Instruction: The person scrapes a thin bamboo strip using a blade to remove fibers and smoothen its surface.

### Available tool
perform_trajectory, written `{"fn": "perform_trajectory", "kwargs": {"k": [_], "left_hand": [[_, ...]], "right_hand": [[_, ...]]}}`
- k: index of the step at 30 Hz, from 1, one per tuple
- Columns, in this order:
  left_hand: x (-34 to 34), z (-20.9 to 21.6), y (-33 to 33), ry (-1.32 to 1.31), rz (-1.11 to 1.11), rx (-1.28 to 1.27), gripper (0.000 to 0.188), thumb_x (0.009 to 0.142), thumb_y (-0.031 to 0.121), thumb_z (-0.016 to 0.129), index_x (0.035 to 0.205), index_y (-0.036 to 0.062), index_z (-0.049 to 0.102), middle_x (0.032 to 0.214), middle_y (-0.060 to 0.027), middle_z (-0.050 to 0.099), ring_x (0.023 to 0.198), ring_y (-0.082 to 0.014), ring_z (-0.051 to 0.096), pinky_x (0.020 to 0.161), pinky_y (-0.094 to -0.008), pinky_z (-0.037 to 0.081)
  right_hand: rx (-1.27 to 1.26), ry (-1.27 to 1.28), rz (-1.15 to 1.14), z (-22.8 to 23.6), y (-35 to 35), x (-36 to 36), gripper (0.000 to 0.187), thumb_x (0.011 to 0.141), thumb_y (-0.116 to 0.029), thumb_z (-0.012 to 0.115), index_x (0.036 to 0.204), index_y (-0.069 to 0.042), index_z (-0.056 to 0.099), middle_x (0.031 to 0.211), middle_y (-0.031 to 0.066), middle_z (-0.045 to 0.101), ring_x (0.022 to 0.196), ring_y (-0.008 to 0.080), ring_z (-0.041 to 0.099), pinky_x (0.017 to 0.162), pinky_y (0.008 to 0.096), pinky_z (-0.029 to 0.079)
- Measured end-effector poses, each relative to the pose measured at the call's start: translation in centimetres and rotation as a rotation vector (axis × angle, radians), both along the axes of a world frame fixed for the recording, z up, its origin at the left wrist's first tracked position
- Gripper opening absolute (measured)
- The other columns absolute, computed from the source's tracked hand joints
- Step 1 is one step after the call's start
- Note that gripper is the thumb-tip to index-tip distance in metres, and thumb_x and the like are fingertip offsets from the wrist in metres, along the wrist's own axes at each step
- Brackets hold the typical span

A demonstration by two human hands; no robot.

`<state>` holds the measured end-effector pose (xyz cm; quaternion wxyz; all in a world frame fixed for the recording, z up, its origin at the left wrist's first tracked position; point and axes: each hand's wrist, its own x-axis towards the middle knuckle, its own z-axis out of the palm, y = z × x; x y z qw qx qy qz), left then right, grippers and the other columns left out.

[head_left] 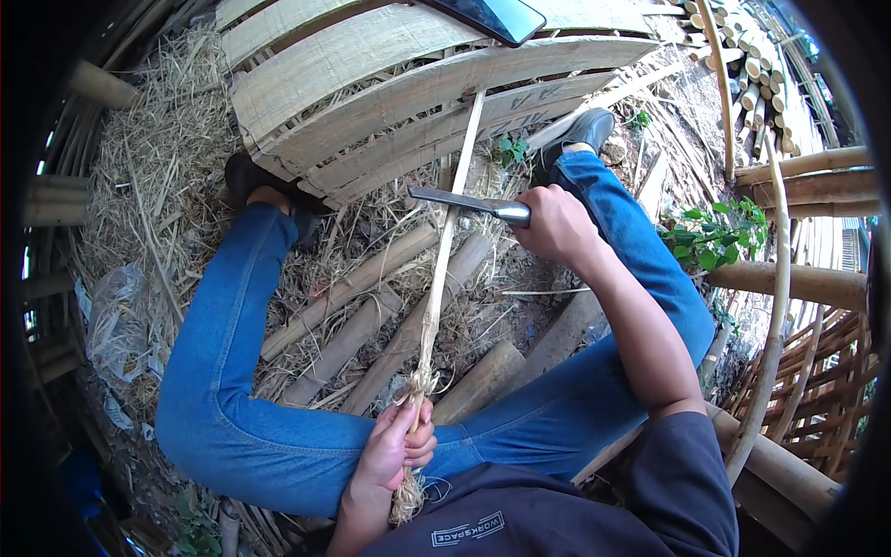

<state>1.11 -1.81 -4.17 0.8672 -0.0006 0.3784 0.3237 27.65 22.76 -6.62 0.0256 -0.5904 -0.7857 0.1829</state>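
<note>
A long pale bamboo strip (436, 292) runs from my lap up to the slatted wooden crate (362, 107), its far end against the crate's side. My left hand (401, 444) is closed round the strip's near end, where frayed fibres and curled shavings (422, 381) bunch above and below the fist. In my right hand (557, 226) is a knife, gripped by its metal handle. The knife's flat blade (450, 198) points left and lies across the strip about midway along. I cannot tell how firmly the edge touches it.
A dark phone (492, 17) lies on the crate. Bamboo poles (418, 325) lie on straw between my legs. Leafy plants (715, 239), bamboo rails (798, 283) and a woven basket (803, 381) are at right. Cut bamboo is stacked (756, 84) far right; a plastic bag (121, 320) sits left.
</note>
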Motion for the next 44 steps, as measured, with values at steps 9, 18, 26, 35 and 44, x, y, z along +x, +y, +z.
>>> {"fn": "perform_trajectory", "kwargs": {"k": [9,18,26,35,44], "left_hand": [[-0.3,-0.6,-0.5,0.013,-0.028,0.000,0.030,0.109,0.037,0.038,0.097,0.0109,0.046,0.057,0.0084,0.024,0.046,-0.0023,0.020,0.041,-0.0210,0.018],[-0.4,-0.4,-0.7,0.000,-0.008,-0.030,0.029,0.109,0.036,0.039,0.097,0.0106,0.046,0.058,0.0089,0.025,0.046,-0.0016,0.020,0.040,-0.0206,0.017],[-0.1,-0.4,-0.7,-0.010,-0.001,0.005,0.029,0.110,0.035,0.038,0.097,0.0106,0.046,0.057,0.0089,0.025,0.045,-0.0016,0.020,0.040,-0.0205,0.016],[-0.3,-0.4,-0.7,0.036,-0.019,0.024,0.030,0.110,0.035,0.036,0.098,0.0106,0.047,0.056,0.0082,0.024,0.045,-0.0023,0.020,0.039,-0.0217,0.016],[0.0,-0.4,-0.8,0.049,-0.009,0.034,0.030,0.110,0.035,0.035,0.099,0.0101,0.047,0.056,0.0082,0.024,0.045,-0.0027,0.020,0.039,-0.0213,0.017]], "right_hand": [[0.076,-0.076,0.040,1.4,0.1,0.2,0.011,0.072,-0.013,0.067,0.076,-0.003,0.069,0.073,0.0228,0.067,0.071,0.0400,0.069,0.071,0.0483,0.057],[0.099,-0.159,0.102,2.5,-1.5,-1.2,0.011,0.073,-0.009,0.062,0.073,-0.003,0.070,0.071,0.0240,0.067,0.069,0.0400,0.070,0.069,0.0479,0.057],[0.117,-0.090,-0.021,1.8,-0.6,-0.5,0.012,0.074,-0.010,0.062,0.076,-0.002,0.070,0.076,0.0248,0.068,0.072,0.0417,0.070,0.072,0.0484,0.057],[0.074,-0.127,0.016,2.4,-0.1,-0.4,0.014,0.073,-0.012,0.065,0.081,-0.001,0.069,0.079,0.0243,0.069,0.078,0.0414,0.070,0.076,0.0495,0.056],[-0.007,-0.145,0.032,2.4,-0.2,-0.3,0.018,0.074,-0.015,0.066,0.086,-0.003,0.070,0.080,0.0238,0.069,0.079,0.0420,0.070,0.075,0.0494,0.057]]}}
